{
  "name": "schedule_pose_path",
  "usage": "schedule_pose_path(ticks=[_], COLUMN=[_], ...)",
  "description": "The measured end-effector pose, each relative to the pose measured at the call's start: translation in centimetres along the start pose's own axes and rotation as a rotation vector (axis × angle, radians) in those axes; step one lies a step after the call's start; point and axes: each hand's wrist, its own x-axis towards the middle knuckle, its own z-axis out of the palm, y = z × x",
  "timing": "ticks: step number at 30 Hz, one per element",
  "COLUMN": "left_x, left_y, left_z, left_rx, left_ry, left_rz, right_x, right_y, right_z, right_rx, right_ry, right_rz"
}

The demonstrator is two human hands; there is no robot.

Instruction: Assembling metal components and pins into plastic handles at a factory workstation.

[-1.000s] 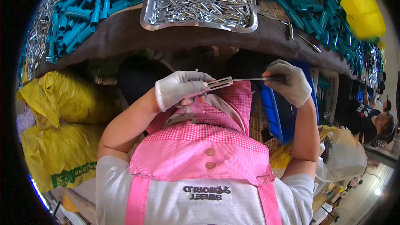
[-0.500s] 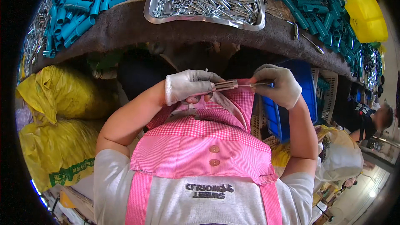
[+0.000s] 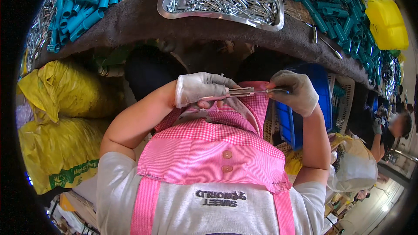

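Observation:
My left hand (image 3: 201, 89), in a whitish glove, is closed round a slim, pale metal piece with long slots (image 3: 242, 92). It points right, over my pink checked apron (image 3: 209, 148). At its right end is a thin metal rod (image 3: 261, 91), in line with it. My right hand (image 3: 297, 90), gloved too, pinches this rod; a dark, shiny part of it shows by the fingers. Whether the rod's tip sits inside the slotted piece is too small to tell. Both hands are held above my lap, in front of the bench's near edge.
On the brown-covered bench (image 3: 130, 28) stands a metal tray (image 3: 278, 21) of small silvery parts. Teal tubes (image 3: 82, 21) lie heaped on both sides, near a yellow container (image 3: 386, 24). Yellow sacks (image 3: 61, 156) stand left; blue crates (image 3: 324, 104) right. Another person (image 3: 385, 130) sits far right.
Both hands have shifted slightly right with the view. A little more bare rod shows between the slotted piece and my right fingers. Both grips stay closed.

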Motion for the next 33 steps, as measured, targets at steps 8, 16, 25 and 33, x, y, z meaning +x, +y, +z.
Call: schedule_pose_path(ticks=[8, 16, 25, 33], left_x=[0.4, 0.4, 1.4, 1.8], left_y=[-0.4, -0.5, -1.9, -3.1], left_z=[0.0, 0.1, 0.5, 0.5], left_rx=[-0.021, -0.007, -0.014, -0.203], left_ry=[-0.005, -0.007, 0.008, -0.063], left_rz=[0.000, -0.012, 0.005, -0.054], right_x=[-0.3, -0.3, 0.5, 0.3], right_y=[0.6, 0.5, 1.0, 1.9], right_z=[0.0, 0.5, 2.3, 3.7], right_rx=[0.035, 0.028, 0.174, 0.450], right_ry=[-0.008, -0.017, 0.010, 0.058], right_rz=[0.009, 0.033, 0.148, 0.130])
